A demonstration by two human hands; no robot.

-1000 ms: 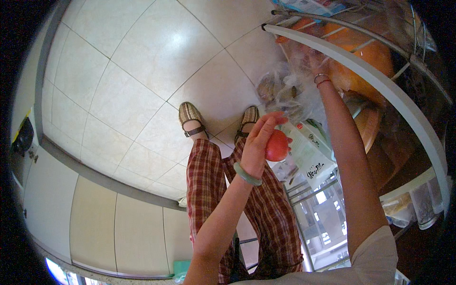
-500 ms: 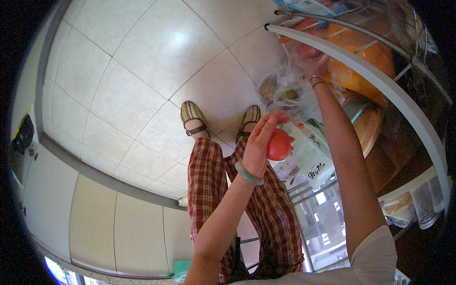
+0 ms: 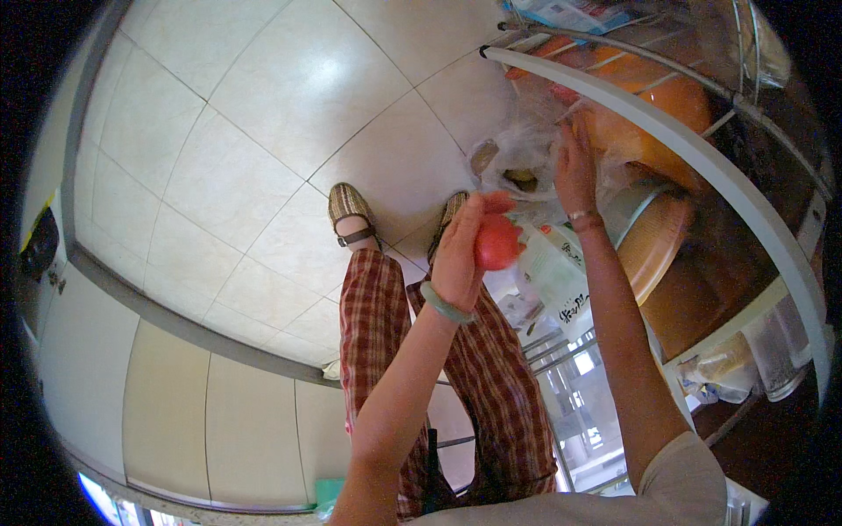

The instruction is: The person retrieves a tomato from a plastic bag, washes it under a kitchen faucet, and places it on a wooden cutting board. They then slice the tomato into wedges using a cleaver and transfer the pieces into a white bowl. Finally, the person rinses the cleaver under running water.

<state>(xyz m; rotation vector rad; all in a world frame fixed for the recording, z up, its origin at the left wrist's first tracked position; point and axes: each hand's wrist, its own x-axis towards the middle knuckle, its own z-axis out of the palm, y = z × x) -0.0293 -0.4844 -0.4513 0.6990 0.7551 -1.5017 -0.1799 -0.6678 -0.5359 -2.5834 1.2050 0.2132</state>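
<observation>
My left hand (image 3: 465,250), with a pale green bangle at its wrist, is wrapped round a red tomato (image 3: 498,243) in front of my knees. My right hand (image 3: 575,171) reaches over the shelf rack with fingers stretched out and nothing visible in it. Just left of it lies a crumpled clear plastic bag (image 3: 531,158) with brownish round items partly showing inside. An orange bag (image 3: 645,110) lies beyond my right fingers, behind the rack's bars. A pale green printed package (image 3: 557,276) sits between my two forearms.
A white curved rack edge (image 3: 702,131) runs along my right side. Near my right forearm stands a tan round basket or bowl (image 3: 662,245). Below are metal rack bars (image 3: 561,351) and a clear container (image 3: 776,355). Cabinets (image 3: 167,403) line the left, beside the tiled floor (image 3: 263,158).
My right hand has come out from behind the clear plastic and now shows whole, fingers extended. My left hand, still holding the tomato, has shifted slightly left and up.
</observation>
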